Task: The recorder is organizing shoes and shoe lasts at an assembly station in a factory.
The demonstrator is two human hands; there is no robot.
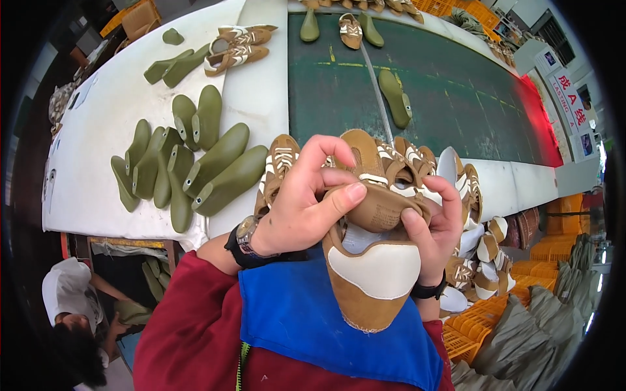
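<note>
A brown and white shoe upper is held up in front of my chest, its white heel patch turned toward me. My left hand pinches the left side of its brown tongue between thumb and fingers. On the other side, my right hand grips the tongue's right edge, thumb toward me. The tongue is bent back over the shoe's opening, with small faint print on its face. Just behind my hands, more brown and white shoe uppers stand in a row along the table edge.
Several green shoe lasts lie on the white table to the left. A green conveyor belt runs beyond, carrying another last. Orange crates and loose shoe parts are at right. Another person handles a last at lower left.
</note>
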